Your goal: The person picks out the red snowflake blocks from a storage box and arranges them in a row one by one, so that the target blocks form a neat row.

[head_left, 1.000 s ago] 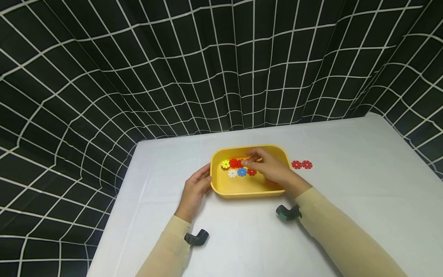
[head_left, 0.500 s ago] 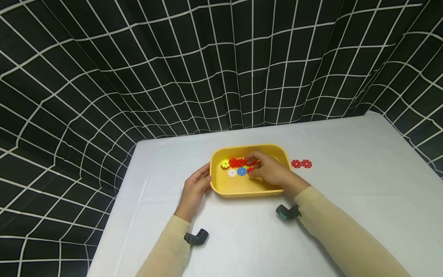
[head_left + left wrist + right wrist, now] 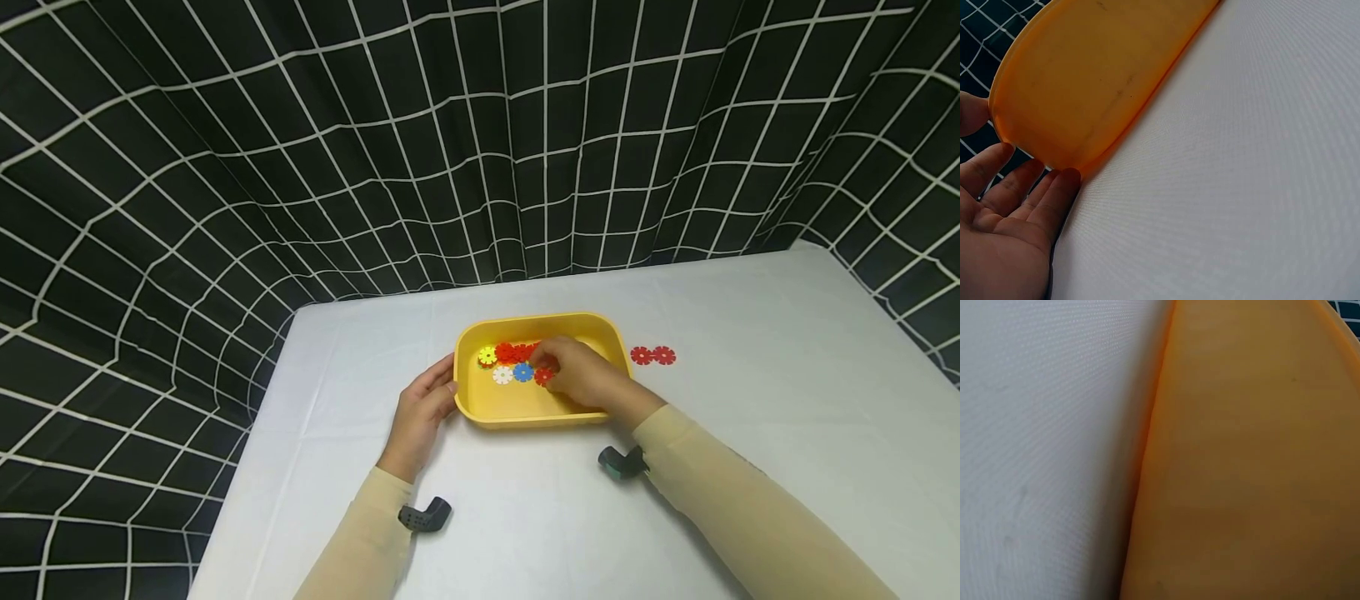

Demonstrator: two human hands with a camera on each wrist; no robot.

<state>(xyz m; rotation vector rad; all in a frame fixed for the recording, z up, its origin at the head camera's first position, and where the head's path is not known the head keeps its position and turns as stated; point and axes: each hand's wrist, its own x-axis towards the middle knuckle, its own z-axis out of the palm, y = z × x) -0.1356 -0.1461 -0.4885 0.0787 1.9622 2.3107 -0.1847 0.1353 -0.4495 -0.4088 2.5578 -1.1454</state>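
Observation:
In the head view my left hand (image 3: 423, 408) rests against the left end of a yellow plastic bin (image 3: 517, 421). The left wrist view has its thumb at the bin's rim and its fingertips (image 3: 1067, 178) against the outer wall. My right hand (image 3: 581, 375) reaches inside the bin, fingers bent down over a red snowflake building disc (image 3: 543, 377). Whether it pinches a disc is hidden under the fingers. Left of it lie a blue disc (image 3: 522, 372), a white disc (image 3: 502, 375), a yellow disc (image 3: 487, 356) and several red discs (image 3: 506, 352). Only the bin's outer wall (image 3: 1241, 456) and tablecloth show in the right wrist view.
Two red discs (image 3: 652, 356), side by side and apparently joined, lie on the white tablecloth (image 3: 757, 350) right of the bin. A black curtain with white grid lines (image 3: 480, 150) hangs behind and along both sides of the table.
My right hand's fingers have drawn in and down around the red disc after spreading over it. The left hand and the bin stay in place.

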